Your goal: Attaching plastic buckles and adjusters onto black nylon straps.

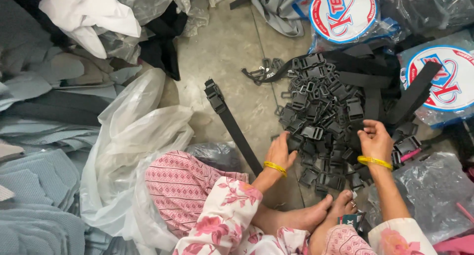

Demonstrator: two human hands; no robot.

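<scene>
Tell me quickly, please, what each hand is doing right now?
Left hand: fingers curled down into the pile of black plastic buckles; a grasp cannot be told.
Right hand: loosely open, resting on the pile.

The buckles point(323, 119) lie heaped on the floor point(232, 47) under and beyond the fingers point(282, 139); a strap point(232, 124) lies left of them, bags point(133, 136) farther left.

Soft, even light falls from overhead, casting only faint shadows. The clear plastic bag point(133, 136) shows mild glare. The black buckles point(326, 121) merge into a dark mass. Focus is sharp centrally; edges bend slightly.
</scene>
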